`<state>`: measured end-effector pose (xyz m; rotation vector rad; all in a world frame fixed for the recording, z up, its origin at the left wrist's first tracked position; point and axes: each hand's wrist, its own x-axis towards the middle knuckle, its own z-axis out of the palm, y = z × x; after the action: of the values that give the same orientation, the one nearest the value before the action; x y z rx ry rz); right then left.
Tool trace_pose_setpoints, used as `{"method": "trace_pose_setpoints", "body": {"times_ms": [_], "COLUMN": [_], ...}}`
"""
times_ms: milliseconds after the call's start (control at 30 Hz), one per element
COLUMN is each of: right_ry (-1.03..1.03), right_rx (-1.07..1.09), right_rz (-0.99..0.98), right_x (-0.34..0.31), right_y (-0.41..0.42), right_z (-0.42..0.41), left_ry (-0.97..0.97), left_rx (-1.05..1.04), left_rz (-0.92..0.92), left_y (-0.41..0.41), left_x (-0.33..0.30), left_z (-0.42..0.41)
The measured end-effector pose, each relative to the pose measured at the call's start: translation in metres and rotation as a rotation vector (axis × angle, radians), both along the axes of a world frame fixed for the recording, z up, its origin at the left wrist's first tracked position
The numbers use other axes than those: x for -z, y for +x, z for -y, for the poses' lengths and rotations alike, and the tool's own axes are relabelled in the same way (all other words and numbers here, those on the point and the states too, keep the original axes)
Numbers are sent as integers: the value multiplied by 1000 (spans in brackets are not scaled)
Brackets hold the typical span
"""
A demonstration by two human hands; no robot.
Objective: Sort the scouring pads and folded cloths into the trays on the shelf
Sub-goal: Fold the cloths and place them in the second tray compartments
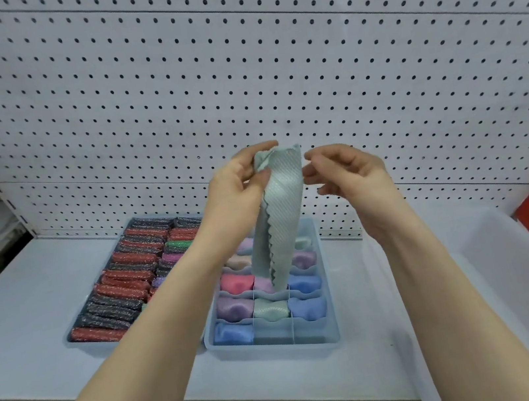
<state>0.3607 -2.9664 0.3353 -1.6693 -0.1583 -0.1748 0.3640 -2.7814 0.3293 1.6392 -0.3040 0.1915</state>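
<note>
**Mid-fold on a mint cloth, two empty slots left in the divider tray**

So right now I've got a pale green cloth (280,218) up in the air in front of the pegboard (302,55), hanging down long and loose over the compartment tray (327,294). My left hand (236,187) is pinching its top corner, thumb in front and fingers behind, so that side has a proper hold. My right hand (345,170) is just beside the cloth's upper right edge with the fingers loosely curled. Whether the fingertips are actually on the fabric, I can't tell from here; it looks like it's holding nothing.

Step-wise I'd call this the folding bit: the cloth is still too stretched out to go in a slot. Next move, as I see it, is to catch the free edge with the right hand, double it over until it's a small bundle like the others, then drop it in one of the bare front compartments, middle or right.

The scouring pads (120,285) look done already, packed in rows in the other tray (73,338) to the left on the shelf (16,326). There's a clear bin (509,265) on my right too.
</note>
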Motion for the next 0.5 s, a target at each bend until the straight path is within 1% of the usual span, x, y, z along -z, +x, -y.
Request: {"method": "trace_pose_setpoints", "body": {"times_ms": [100,133,167,233,300,367,400,467,500], "right_ry": [-123,-119,-90,-20,23,63,72,55,36], "right_rx": [-332,-402,-425,-363,-250,-172,-148,-107,-93], "right_rz": [-139,-175,-195,-197,-186,-205,-222,-255,-273], "right_x": [25,31,35,39,41,45,47,54,57], "right_y": [-5,-8,-11,-14,-14,-14,-15,-16,-17], "right_z": [5,4,1,-6,-11,-13,-13,-12,-10], "left_ry": [-151,-199,-236,-292,-335,-279,-203,-88,-78], "left_rx": [86,114,129,122,135,216,240,198,149], "left_rz": [-52,-73,-96,-146,-248,-396,-448,-508,-529], "left_y": [2,2,2,4,4,-1,-5,-13,-15], "left_x": [-6,-8,-10,-10,-6,6,17,40,51], "left_z": [-4,-5,-5,-5,-7,-10,-9,-4,-2]}}
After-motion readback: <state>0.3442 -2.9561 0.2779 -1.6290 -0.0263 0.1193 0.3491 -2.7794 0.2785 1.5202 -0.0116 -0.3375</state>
